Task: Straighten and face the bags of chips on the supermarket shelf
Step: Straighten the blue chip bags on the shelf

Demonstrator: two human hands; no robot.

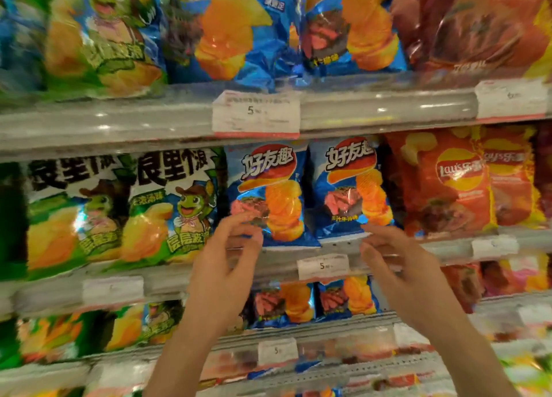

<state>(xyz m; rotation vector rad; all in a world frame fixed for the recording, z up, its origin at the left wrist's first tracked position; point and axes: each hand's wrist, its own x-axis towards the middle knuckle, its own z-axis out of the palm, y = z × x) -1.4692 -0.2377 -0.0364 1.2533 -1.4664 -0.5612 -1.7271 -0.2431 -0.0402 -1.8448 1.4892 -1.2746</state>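
Fingers of left hand (pixel 222 265) loosely spread, tips touching lower left corner of left blue bag (pixel 268 193); no firm grip seen. Right hand (pixel 397 262) open, empty, fingertips just below right blue bag (pixel 354 187). Both bags upright, long axis vertical, above and ahead of me on middle shelf (pixel 155 280). Green bags (pixel 167 208) left, red bags (pixel 442 184) right, tightly packed; little side room.

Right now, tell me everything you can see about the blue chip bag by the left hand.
The blue chip bag stands upright, facing front, on the middle shelf, between a green bag and a matching blue bag. It looks like shiny, crinkled foil, with a red-and-white logo on top and pictures of orange ridged chips and grilled meat below. Its bottom corner juts over the shelf edge. The left hand has its fingers at the bag's lower left edge; whether they touch it is unclear.
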